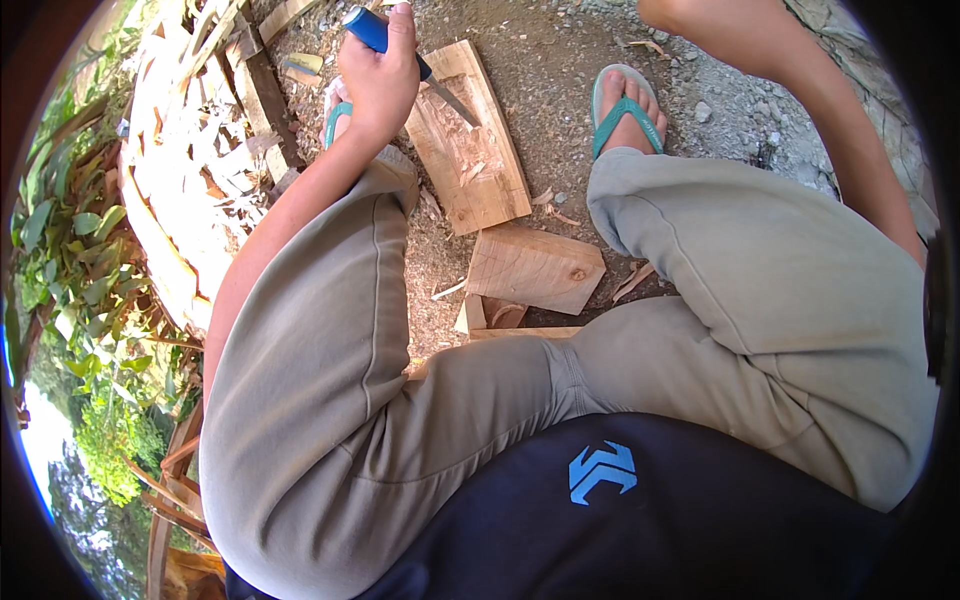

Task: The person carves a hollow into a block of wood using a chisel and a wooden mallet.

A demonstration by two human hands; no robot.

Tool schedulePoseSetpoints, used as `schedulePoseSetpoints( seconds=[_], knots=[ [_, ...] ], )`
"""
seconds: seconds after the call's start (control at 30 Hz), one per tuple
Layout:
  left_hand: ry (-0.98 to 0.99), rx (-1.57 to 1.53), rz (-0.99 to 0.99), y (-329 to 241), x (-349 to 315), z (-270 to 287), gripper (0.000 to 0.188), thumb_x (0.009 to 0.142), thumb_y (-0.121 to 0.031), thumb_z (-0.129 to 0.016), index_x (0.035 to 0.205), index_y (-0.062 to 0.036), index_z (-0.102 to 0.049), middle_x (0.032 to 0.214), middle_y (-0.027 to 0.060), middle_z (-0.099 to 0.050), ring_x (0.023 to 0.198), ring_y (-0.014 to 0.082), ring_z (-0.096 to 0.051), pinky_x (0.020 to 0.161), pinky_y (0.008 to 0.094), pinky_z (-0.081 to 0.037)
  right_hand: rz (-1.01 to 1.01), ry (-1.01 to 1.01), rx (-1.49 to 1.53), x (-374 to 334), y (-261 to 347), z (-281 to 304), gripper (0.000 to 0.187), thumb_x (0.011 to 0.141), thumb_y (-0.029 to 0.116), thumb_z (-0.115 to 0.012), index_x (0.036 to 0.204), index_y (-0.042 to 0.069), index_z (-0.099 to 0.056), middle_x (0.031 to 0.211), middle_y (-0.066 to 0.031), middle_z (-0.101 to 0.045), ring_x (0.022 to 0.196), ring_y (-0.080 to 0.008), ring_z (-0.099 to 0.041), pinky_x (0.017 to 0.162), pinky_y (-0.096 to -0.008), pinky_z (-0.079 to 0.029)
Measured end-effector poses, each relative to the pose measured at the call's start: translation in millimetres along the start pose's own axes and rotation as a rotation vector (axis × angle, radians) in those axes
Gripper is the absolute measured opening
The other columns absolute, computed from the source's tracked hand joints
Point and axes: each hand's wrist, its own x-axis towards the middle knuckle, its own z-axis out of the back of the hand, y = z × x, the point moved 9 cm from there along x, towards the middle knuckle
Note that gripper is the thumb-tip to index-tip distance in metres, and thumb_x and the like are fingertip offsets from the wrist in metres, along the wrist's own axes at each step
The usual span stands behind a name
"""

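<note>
One left hand point(378, 88) clenching chisel point(425, 69), hollowed board point(478, 150) just right of that hand, right hand point(668, 11) cropped, grip unclear

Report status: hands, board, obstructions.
Left hand closed on blue-handled chisel. Right hand mostly cut off by top edge. Chisel tip at wooden board; loose shavings on it.

Bare dirt ground point(545, 60), grey gravel point(705, 105) at right. Hollowed board point(497, 155) lies mid-scene, wood block point(535, 265) just nearer, loose shavings point(632, 282) around. Wood scraps point(225, 165) heaped far left.
</note>
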Motion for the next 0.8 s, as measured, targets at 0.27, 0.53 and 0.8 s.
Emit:
schedulePoseSetpoints(
  seconds=[0.27, 0.53, 0.8],
  knots=[
    [0.103, -0.027, -0.074, -20, -2, -20, 0.037, 0.1, -0.032, -0.067, 0.078, -0.0035, -0.059, 0.07, -0.0002, -0.06, 0.063, 0.0061, -0.052, 0.056, 0.026, -0.042, 0.037, 0.021, 0.006, -7, -30, -14, 0.036, 0.076, 0.005, -0.064, 0.11, 0.001, -0.052, 0.097, -0.0262, -0.065, 0.094, -0.0453, -0.064, 0.077, -0.0478, -0.049],
    [0.096, -0.019, -0.032, -20, -4, -20, 0.037, 0.1, -0.027, -0.065, 0.071, -0.0058, -0.055, 0.062, -0.0042, -0.053, 0.058, 0.0045, -0.046, 0.052, 0.0258, -0.038, -0.017, 0.04, -0.098, 0, -11, -4, 0.036, 0.078, 0.006, -0.066, 0.11, 0.001, -0.051, 0.094, -0.0259, -0.068, 0.094, -0.0492, -0.065, 0.076, -0.0529, -0.049],
    [0.016, 0.116, -0.061, -15, -5, -5, 0.042, 0.099, -0.026, -0.064, 0.065, -0.0038, -0.053, 0.057, -0.0049, -0.049, 0.054, 0.0053, -0.044, 0.05, 0.0284, -0.037, -0.11, 0.316, -0.145, 7, -24, -38, 0.037, 0.076, 0.002, -0.062, 0.111, 0.001, -0.049, 0.109, -0.0287, -0.062, 0.108, -0.0452, -0.06, 0.086, -0.0482, -0.048]
  ],
)
